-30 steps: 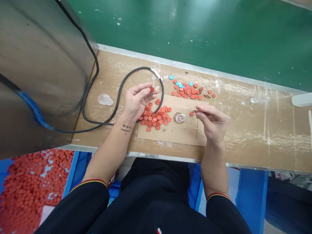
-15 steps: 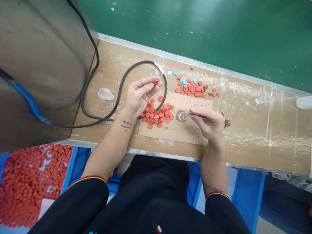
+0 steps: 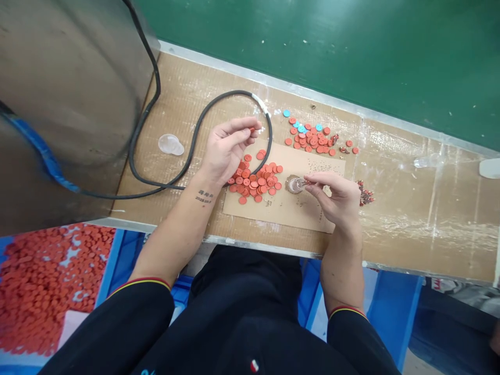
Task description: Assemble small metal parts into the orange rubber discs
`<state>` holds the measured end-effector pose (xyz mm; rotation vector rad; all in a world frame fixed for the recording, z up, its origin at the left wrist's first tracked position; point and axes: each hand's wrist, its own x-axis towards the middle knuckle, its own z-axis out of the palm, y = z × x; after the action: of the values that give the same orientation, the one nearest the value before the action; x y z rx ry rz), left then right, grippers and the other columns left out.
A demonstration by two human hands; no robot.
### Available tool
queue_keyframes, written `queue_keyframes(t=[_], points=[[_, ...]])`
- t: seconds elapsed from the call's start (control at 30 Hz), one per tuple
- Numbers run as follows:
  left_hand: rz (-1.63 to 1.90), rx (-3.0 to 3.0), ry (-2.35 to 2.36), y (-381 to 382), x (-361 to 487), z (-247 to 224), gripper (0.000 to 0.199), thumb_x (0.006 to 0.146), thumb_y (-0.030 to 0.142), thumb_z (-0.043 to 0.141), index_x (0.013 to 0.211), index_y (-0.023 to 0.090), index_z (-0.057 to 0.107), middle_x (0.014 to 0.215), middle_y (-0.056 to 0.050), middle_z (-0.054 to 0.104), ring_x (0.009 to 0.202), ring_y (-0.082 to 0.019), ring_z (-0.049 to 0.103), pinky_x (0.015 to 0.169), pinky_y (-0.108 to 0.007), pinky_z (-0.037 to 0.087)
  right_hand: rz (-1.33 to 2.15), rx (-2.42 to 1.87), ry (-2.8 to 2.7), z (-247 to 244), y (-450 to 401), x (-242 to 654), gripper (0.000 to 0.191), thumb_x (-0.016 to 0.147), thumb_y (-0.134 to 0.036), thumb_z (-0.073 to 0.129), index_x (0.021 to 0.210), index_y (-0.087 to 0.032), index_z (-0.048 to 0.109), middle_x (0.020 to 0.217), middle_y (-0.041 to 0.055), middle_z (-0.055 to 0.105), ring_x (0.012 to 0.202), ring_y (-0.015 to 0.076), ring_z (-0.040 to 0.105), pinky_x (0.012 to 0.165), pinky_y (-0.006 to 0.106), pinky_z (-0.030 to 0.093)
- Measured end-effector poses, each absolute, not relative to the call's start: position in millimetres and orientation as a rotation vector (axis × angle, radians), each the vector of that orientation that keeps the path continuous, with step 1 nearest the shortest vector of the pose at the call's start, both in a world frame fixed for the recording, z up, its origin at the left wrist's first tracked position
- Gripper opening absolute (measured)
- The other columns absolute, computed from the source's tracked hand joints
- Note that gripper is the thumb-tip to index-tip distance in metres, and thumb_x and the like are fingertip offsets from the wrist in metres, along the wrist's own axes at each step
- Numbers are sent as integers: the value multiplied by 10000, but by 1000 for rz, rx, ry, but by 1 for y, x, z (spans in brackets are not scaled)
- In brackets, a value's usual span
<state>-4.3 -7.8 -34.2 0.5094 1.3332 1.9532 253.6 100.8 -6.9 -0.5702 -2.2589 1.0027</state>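
My left hand [image 3: 228, 147] pinches a red button [image 3: 252, 129] between thumb and fingertips, above a loose pile of red buttons [image 3: 255, 182]. My right hand [image 3: 334, 195] is closed in a pinch on a thin, dark reddish piece, too small to name. Its tip reaches into a small clear cup [image 3: 295, 184] on a flat cardboard sheet [image 3: 253, 212]. Just beyond the right hand's knuckles lies a bundle of small dark-red pieces [image 3: 366, 196].
More red buttons with a few blue ones [image 3: 312, 138] lie toward the back. A black cable [image 3: 199, 122] loops across the worktable. Left of it lies a clear plastic piece [image 3: 171, 145]. Below left, a blue bin [image 3: 121, 260] stands beside heaped red buttons [image 3: 39, 286].
The red button has turned in my left fingertips and shows less of its face. My right hand has tilted slightly at the cup. The whole view has shifted a little.
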Motion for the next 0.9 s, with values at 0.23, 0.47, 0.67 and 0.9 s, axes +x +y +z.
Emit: queue_keyframes(t=[0.23,0.47,0.67,0.9], points=[[2057,477,1371,-6,-7,-40,160,842,320,884,901,255,749,1047,-36,793,1151,-271,760,918,-365,668,994,-550,-2268,-6,100,253,99,892,-238,789,941,-319,820,933,2,846,739,191,753,625,341,613],[2033,498,1386,-10,-6,-37,273,813,456,917,943,280,755,1030,-14,795,1052,-220,774,870,-299,674,1000,-581,-2268,-5,99,252,67,880,-253,801,915,-310,809,918,8,843,760,205,762,632,354,613],[2033,477,1406,-10,-10,-41,305,839,547,873,975,297,762,969,-14,775,988,-198,772,805,-278,659,974,-592,-2290,-5,99,253,46,888,-270,785,910,-307,802,904,-1,842,735,196,751,618,348,607],[2066,460,1411,-10,-16,-46,359,798,533,913,990,272,758,1058,-46,760,1132,-247,743,900,-315,641,989,-600,-2302,-5,100,252,47,890,-269,786,909,-308,803,895,-3,837,745,194,747,605,340,600]])
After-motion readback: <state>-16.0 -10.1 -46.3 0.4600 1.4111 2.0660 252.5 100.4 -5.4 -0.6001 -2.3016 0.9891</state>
